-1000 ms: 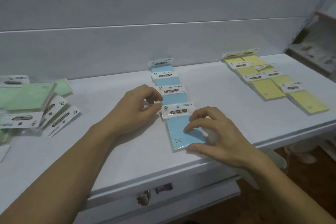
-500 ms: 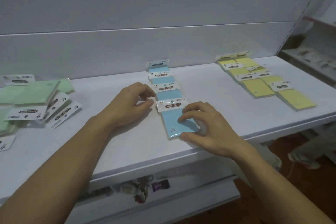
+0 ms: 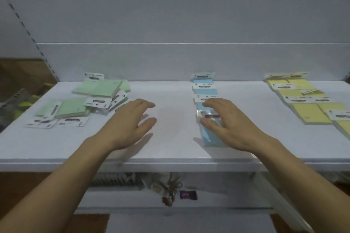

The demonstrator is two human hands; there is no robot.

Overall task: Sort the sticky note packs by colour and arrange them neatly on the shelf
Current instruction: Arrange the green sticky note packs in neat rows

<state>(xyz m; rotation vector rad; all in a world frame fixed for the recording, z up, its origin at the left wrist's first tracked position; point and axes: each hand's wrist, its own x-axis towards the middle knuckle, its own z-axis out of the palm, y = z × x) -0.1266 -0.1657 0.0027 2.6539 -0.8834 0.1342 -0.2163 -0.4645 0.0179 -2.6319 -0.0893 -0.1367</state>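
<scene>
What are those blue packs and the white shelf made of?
Blue packs: matte paper pads, probably in clear plastic sleeves, judging by glints beside the white card headers. Shelf: smooth, white, faintly glossy; likely painted metal or laminate, cannot tell which.

Yellow packs (image 3: pixel 310 113) partly beyond right edge

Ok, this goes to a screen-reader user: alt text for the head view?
A person's right hand lies over the nearest of a neat row of blue wrapped sticky note packs on a white shelf; the open left hand is beside it. Green sticky note packs lie jumbled at left, yellow sticky note packs lined up at right.
</scene>
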